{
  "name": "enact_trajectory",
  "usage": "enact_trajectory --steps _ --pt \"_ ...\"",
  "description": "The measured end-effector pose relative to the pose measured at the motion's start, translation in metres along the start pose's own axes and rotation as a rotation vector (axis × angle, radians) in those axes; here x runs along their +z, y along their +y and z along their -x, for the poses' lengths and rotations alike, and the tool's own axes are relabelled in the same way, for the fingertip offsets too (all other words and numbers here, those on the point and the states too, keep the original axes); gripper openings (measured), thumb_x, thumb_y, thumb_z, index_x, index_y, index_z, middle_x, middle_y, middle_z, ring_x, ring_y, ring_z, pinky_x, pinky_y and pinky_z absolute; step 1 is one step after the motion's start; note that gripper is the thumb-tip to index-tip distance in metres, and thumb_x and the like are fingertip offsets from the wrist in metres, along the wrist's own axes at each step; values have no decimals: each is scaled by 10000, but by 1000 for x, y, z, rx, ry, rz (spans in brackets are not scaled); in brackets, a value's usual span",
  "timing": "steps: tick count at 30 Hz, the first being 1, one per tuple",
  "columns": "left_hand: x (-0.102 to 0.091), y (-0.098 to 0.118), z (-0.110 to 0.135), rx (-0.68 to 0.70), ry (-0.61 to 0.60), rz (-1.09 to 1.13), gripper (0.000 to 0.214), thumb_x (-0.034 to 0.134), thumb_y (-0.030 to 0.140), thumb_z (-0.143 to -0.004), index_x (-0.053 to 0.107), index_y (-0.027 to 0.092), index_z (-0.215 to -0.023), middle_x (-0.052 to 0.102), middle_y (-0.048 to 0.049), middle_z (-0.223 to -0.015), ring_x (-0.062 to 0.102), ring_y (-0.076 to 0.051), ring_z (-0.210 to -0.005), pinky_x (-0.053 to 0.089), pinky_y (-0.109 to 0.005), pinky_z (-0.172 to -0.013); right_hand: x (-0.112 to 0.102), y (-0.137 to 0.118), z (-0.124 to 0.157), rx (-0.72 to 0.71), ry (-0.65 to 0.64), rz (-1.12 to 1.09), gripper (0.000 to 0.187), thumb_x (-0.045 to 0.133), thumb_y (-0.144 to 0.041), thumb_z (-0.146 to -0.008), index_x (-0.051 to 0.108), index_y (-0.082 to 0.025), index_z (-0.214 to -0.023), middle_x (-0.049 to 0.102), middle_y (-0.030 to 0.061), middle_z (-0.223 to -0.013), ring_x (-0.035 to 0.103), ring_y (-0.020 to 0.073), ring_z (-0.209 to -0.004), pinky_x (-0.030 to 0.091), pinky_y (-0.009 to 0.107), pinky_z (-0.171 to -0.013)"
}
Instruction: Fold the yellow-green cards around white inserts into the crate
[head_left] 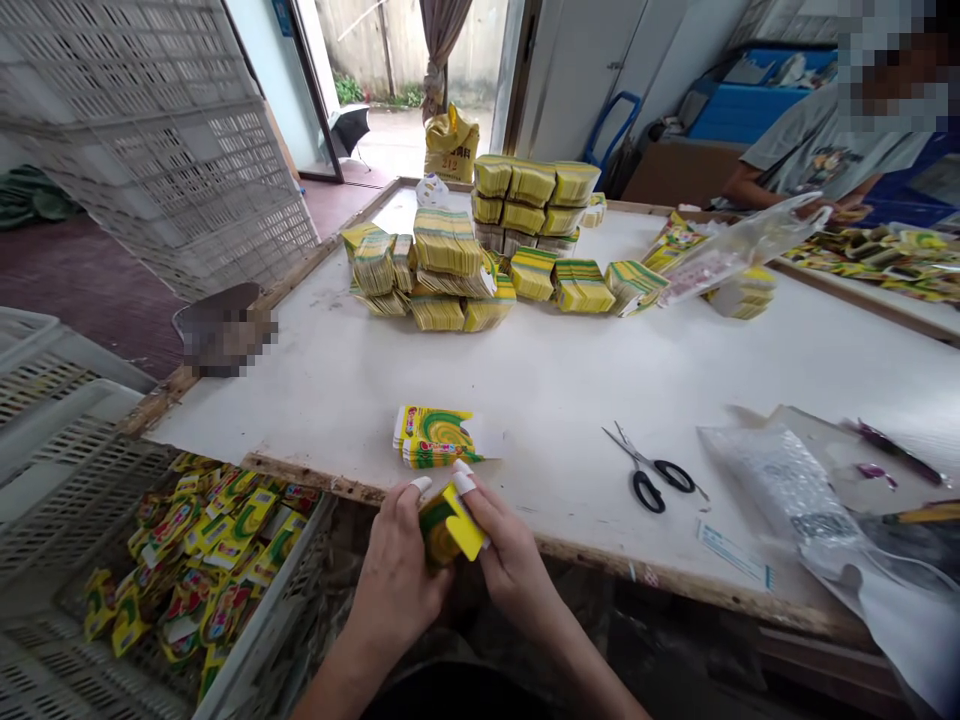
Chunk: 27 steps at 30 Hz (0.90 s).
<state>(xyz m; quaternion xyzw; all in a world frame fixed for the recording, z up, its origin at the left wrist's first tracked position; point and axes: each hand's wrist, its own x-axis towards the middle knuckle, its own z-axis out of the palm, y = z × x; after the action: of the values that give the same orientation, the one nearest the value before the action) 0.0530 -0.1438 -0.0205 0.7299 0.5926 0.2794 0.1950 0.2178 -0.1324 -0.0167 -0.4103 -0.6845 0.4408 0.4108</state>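
Note:
Between my two hands, just over the table's front edge, is a yellow and green printed card packet with a yellow flap standing up. My left hand grips its left side, fingers curled round it. On the right side, my right hand pinches it near the flap. White covers sit on some fingertips of both hands. A small stack of flat printed cards in the same yellow and green lies on the white table, right beyond my hands.
Bundled stacks of yellow cards stand farther back. Black-handled scissors and a bubble-wrap bag lie to the right. A white crate of packets is at lower left, below the table edge. Another person works at back right.

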Motion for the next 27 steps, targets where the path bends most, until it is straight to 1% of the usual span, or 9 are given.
enact_trajectory --steps 2,4,7,9,12,14,20,24,27 --pt "-8 -3 2 -4 -34 1 588 561 97 -687 364 189 -1234 543 -146 -1190 557 -308 -1129 491 -503 -935 -3 5 1 -35 -20 45 669 407 -59 -889 273 -328 -1486 294 34 -1561 265 235 -1436 282 436 -1149" --pt "-18 -3 2 -5 -57 29 506 560 100 -694 418 195 -1170 584 -108 -1096 591 -277 -1050 518 -446 -885 -5 8 2 -44 -117 108 683 429 -51 -879 277 -329 -1484 250 47 -1577 253 250 -1439 315 433 -1125" --pt "-30 -1 0 -3 -81 45 458 596 136 -700 458 198 -1132 606 -87 -1055 607 -262 -1002 522 -408 -852 -12 6 2 -9 -210 165 597 435 -44 -873 439 -304 -1411 231 79 -1582 379 249 -1380 397 388 -1057" --pt "-36 1 -2 -7 -109 66 443 611 147 -696 478 206 -1115 620 -71 -1033 618 -249 -969 524 -380 -826 -21 -1 -2 -7 -251 164 479 449 -67 -885 559 -263 -1308 278 111 -1559 474 238 -1308 428 355 -1016" --pt "-43 2 -7 1 -140 96 439 619 140 -683 501 224 -1097 639 -46 -1001 632 -226 -917 524 -341 -785 -33 -10 -8 -50 -320 158 334 539 -150 -881 653 -229 -1185 416 148 -1470 529 256 -1251 443 349 -987" --pt "-45 3 -9 15 -133 96 432 621 141 -685 509 225 -1093 647 -44 -995 637 -222 -908 524 -333 -777 -35 -11 -11 -78 -320 171 313 593 -200 -864 672 -232 -1166 455 158 -1437 548 275 -1229 456 365 -970" --pt "-40 3 -9 -15 -40 116 480 695 224 -677 515 213 -1121 672 -57 -1028 662 -234 -923 542 -329 -785 -15 7 -5 -119 -162 200 447 562 -191 -890 554 -301 -1323 303 137 -1544 467 268 -1315 466 370 -957" --pt "-37 -2 -8 -66 -109 168 488 702 211 -664 530 216 -1120 683 -45 -1014 672 -224 -898 551 -318 -773 -23 2 -9 -76 -256 215 373 564 -126 -862 661 -290 -1183 407 138 -1486 597 252 -1168 494 360 -904" --pt "-36 -4 -9 -101 -148 184 498 704 216 -668 529 212 -1134 683 -50 -1023 672 -227 -904 551 -328 -789 -34 -7 -16 -48 -337 223 330 569 -126 -856 686 -267 -1130 451 145 -1447 601 255 -1156 488 358 -906"
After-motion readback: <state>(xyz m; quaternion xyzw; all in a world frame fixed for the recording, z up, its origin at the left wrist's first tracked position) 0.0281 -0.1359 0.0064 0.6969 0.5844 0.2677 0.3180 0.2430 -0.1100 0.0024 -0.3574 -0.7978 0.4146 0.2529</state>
